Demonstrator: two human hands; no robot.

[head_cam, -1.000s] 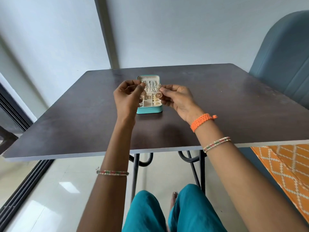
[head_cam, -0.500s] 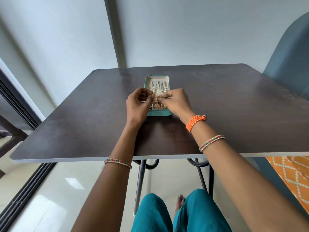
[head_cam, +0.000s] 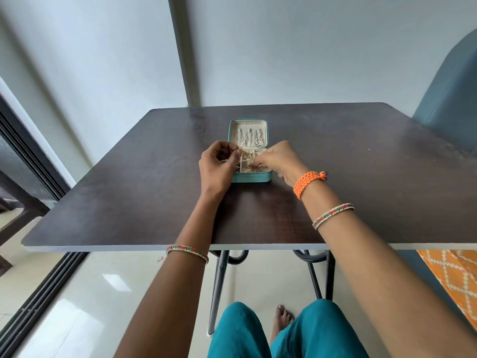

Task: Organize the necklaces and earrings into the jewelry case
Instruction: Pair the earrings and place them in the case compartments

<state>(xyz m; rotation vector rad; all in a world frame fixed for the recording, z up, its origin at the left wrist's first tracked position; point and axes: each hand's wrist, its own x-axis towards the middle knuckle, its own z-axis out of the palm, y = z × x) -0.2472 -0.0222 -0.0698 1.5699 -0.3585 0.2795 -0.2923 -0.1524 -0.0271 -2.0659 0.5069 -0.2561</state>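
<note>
A small teal jewelry case [head_cam: 254,178] lies open in the middle of the dark table [head_cam: 361,177]. Its raised lid [head_cam: 248,134] has several necklaces hanging in a row. The cream tray below holds gold earrings [head_cam: 249,161] in small compartments. My left hand [head_cam: 218,164] is at the tray's left edge, thumb and fingers pinched on a small earring. My right hand [head_cam: 280,160] reaches into the tray from the right, fingertips pinched on another small gold piece; what exactly it grips is too small to tell.
A blue-grey chair back [head_cam: 449,107] stands past the table's right corner. An orange patterned cloth [head_cam: 454,275] lies low on the right. A dark sliding-door frame [head_cam: 28,156] runs along the left. My knees in teal trousers sit under the table's front edge.
Both hands have lowered from in front of the lid to the tray, the right one now dipping into the compartments. The camera has shifted slightly.
</note>
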